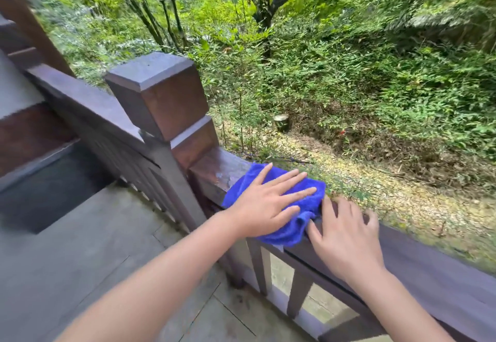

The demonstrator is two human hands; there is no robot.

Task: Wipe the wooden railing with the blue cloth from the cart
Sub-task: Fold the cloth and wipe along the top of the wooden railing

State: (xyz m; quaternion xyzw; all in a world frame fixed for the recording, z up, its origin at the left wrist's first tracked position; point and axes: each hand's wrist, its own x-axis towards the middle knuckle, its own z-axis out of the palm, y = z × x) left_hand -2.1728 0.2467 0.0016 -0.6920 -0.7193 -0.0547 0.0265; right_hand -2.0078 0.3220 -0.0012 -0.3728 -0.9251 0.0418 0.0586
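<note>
Your left hand (264, 202) lies flat, fingers spread, on the fluffy blue cloth (300, 204) atop the smooth wooden rail (429, 266); your right hand (346, 237) rests open beside it.

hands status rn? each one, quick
Left hand: open, flat, fingers spread, pressing the blue cloth on the wooden railing.
Right hand: open, holding nothing, fingers resting on the railing beside the cloth.
</note>
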